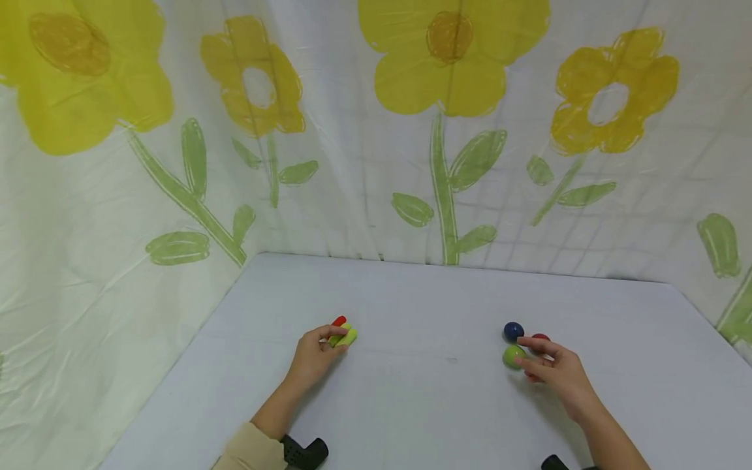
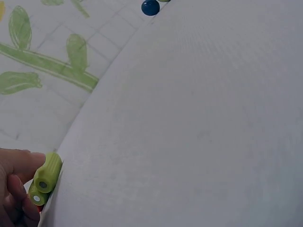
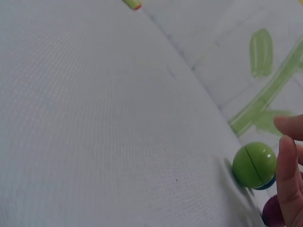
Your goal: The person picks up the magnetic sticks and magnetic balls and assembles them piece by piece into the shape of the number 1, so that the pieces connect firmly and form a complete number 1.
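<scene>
In the head view, my left hand [image 1: 314, 360] pinches a yellow-green rod [image 1: 347, 337] between thumb and fingers. A second yellow-green rod [image 2: 38, 195] lies against it, and a red rod [image 1: 339, 320] shows just behind. Pale round discs mark the ends of the green rods in the left wrist view. On the right, my right hand [image 1: 562, 377] hovers by a green ball [image 1: 514, 356], thumb and forefinger spread apart with nothing between them. A blue ball [image 1: 514, 331] sits just behind the green one. Red balls, one a dark red ball [image 3: 273, 211], are partly hidden by the fingers.
Rods and balls rest on a white-covered table [image 1: 405, 405], well apart. A white curtain [image 1: 352, 196] printed with yellow flowers hangs along the table's back and sides. Black wrist devices [image 1: 305, 453] show at the bottom edge.
</scene>
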Tool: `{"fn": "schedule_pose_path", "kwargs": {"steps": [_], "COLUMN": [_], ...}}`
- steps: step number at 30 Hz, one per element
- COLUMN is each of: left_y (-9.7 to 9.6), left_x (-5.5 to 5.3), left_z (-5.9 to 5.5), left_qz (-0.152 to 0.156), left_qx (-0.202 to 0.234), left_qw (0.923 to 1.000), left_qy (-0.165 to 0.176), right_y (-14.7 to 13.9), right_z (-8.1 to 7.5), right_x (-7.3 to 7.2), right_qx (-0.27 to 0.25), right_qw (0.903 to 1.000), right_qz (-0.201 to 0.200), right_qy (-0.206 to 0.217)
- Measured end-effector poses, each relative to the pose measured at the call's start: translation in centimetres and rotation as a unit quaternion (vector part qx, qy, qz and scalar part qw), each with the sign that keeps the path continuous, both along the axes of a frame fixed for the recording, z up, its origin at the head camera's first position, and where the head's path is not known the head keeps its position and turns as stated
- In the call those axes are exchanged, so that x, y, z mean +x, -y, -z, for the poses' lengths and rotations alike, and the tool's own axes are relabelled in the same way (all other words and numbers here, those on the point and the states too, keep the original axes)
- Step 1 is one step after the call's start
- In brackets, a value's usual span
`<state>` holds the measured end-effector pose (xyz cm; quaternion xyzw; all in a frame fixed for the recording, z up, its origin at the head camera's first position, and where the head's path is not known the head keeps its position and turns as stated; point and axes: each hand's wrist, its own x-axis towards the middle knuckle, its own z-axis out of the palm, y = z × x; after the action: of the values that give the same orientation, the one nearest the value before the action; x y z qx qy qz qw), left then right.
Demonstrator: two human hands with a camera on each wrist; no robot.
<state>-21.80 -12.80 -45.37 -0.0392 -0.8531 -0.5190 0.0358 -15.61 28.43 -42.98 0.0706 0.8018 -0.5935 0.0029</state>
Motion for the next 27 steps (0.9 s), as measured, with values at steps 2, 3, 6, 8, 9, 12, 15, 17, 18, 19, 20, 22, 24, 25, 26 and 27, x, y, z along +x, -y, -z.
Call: {"fn": "schedule_pose_path", "kwargs": {"steps": [2, 3, 6, 8, 9, 12, 15, 17, 18, 19, 20, 22, 24, 25, 26, 27], "left_y": [0.02, 0.02, 0.05, 0.07, 0.08, 0.07, 0.01, -0.06, -0.11, -0.16, -0.21, -0.31, -0.42, -0.46, -0.5, -0.55], "left_x": [0.15, 0.23, 0.45, 0.56, 0.59, 0.69, 0.75, 0.78, 0.8, 0.79, 0.81, 0.8, 0.81, 0.81, 0.82, 0.84], "left_z": [0.05, 0.08, 0.22, 0.32, 0.37, 0.44, 0.45, 0.41, 0.39, 0.4, 0.36, 0.33, 0.25, 0.2, 0.16, 0.11], "left_qz": [-0.001, 0.0, 0.004, 0.006, 0.008, 0.015, 0.015, 0.013, 0.01, 0.007, 0.005, 0.003, 0.0, 0.0, 0.0, -0.001], "left_qx": [-0.021, -0.038, -0.098, -0.132, -0.145, -0.169, -0.18, -0.187, -0.191, -0.195, -0.197, -0.208, -0.215, -0.219, -0.224, -0.229], "left_qw": [0.9998, 0.9992, 0.9941, 0.989, 0.9866, 0.9814, 0.9789, 0.9778, 0.9772, 0.9767, 0.9763, 0.9741, 0.9727, 0.9718, 0.9706, 0.9693], "left_qy": [-0.007, -0.015, -0.047, -0.065, -0.075, -0.09, -0.095, -0.093, -0.092, -0.09, -0.089, -0.088, -0.086, -0.088, -0.089, -0.09], "right_y": [0.06, 0.11, 0.27, 0.34, 0.35, 0.4, 0.41, 0.38, 0.35, 0.33, 0.3, 0.26, 0.24, 0.23, 0.22, 0.22], "right_z": [0.04, 0.05, 0.05, 0.02, 0.02, -0.04, 0.0, 0.05, 0.1, 0.16, 0.21, 0.35, 0.47, 0.52, 0.58, 0.64], "right_x": [-0.03, -0.04, -0.07, -0.05, -0.04, 0.02, 0.05, 0.03, 0.0, -0.03, -0.07, -0.13, -0.18, -0.18, -0.17, -0.17], "right_qx": [0.007, 0.012, 0.03, 0.039, 0.044, 0.05, 0.058, 0.062, 0.063, 0.064, 0.064, 0.061, 0.056, 0.054, 0.052, 0.05], "right_qw": [0.9999, 0.9999, 0.9993, 0.9988, 0.9986, 0.9978, 0.9971, 0.9966, 0.9965, 0.9964, 0.9964, 0.9966, 0.997, 0.9971, 0.9972, 0.9972], "right_qz": [0.002, 0.003, 0.003, 0.003, 0.003, 0.005, 0.006, 0.008, 0.009, 0.009, 0.01, 0.011, 0.012, 0.013, 0.014, 0.014], "right_qy": [0.008, 0.012, 0.021, 0.029, 0.031, 0.042, 0.049, 0.054, 0.054, 0.055, 0.055, 0.055, 0.053, 0.053, 0.053, 0.053]}}
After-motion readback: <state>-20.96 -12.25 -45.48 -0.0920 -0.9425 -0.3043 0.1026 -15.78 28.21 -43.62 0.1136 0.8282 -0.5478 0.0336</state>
